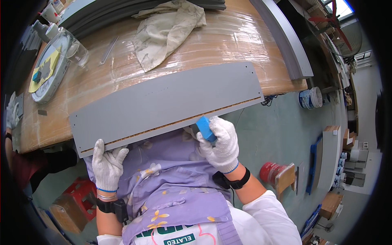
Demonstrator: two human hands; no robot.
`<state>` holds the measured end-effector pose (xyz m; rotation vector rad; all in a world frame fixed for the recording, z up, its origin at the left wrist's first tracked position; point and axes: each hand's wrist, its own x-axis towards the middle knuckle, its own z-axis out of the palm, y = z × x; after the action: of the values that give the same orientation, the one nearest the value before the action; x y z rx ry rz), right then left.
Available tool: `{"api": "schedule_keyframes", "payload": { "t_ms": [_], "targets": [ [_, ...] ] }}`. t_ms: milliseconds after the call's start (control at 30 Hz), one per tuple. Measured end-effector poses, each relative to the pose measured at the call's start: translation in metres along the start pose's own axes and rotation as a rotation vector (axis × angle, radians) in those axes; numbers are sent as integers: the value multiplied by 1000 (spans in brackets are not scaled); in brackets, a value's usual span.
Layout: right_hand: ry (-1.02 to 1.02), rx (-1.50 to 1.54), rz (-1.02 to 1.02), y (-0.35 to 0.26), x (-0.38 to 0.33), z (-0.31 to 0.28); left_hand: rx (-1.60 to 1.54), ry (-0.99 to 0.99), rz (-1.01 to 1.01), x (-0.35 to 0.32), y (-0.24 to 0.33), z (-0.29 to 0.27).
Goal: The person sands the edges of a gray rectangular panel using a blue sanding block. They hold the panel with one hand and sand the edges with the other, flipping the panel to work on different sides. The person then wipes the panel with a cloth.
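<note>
Green-lettered white shirt; right grip pinching blue block; left grip clasping gray panel.

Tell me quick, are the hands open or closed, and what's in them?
Left hand: at the near edge of the gray board; can't tell if it's gripping.
Right hand: closed, holding a blue block.

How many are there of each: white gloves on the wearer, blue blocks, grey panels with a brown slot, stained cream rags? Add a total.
White gloves: 2, on the left hand and right hand
Blue blocks: 2, one held, one on the oval tray
Slotted grey panel: 1
Stained cream rag: 1
Total: 6
</note>
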<state>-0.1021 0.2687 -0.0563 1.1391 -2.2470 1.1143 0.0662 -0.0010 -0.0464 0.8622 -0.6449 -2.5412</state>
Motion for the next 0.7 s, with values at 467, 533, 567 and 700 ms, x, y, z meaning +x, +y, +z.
{"api": "schedule_keyframes", "payload": {
  "t_ms": [467,533,567,700],
  "targets": [
    [-175,21,-161,-37,15,23,217,48,392,-8,43,-55],
    [-164,-100,-161,-13,10,4,202,51,383,-8,44,-56],
    [-166,-161,-126,-4,7,-5,175,53,368,-6,44,-55],
    [-183,-135,-138,-20,13,4,123,-56,324,-3,51,-68]
  ]
}}
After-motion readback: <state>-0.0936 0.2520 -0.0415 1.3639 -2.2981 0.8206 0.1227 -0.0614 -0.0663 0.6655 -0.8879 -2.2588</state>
